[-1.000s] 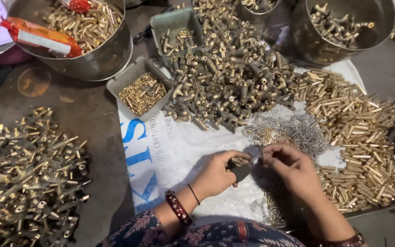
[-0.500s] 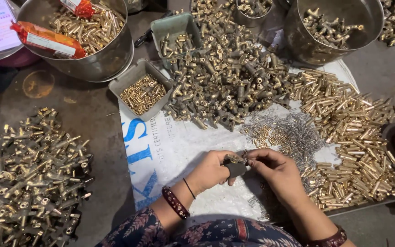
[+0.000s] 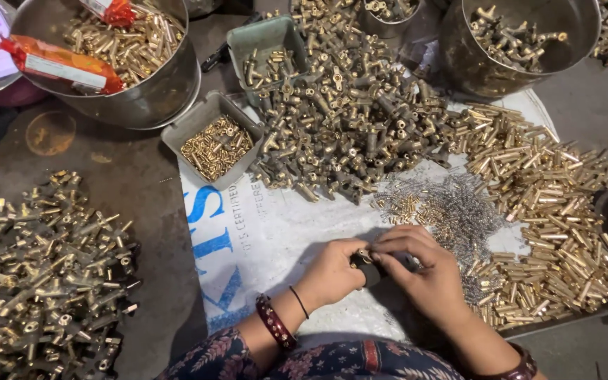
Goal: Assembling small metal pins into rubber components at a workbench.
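Left hand and right hand both pinch 1 small dark part, possibly brass-tipped, over the white sack with blue lettering. Orange packet lies in steel bowl, upper left.

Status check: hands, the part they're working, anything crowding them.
Left hand and right hand together on small dark part over white sack. Grey pins beside right hand.

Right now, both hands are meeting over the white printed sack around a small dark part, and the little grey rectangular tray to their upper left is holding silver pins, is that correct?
Not quite. In the head view the little grey rectangular tray holds small brass-coloured pieces, not silver pins; the silvery pins lie loose on the white printed sack. The rest stands: the left hand and right hand meet around a small dark part.
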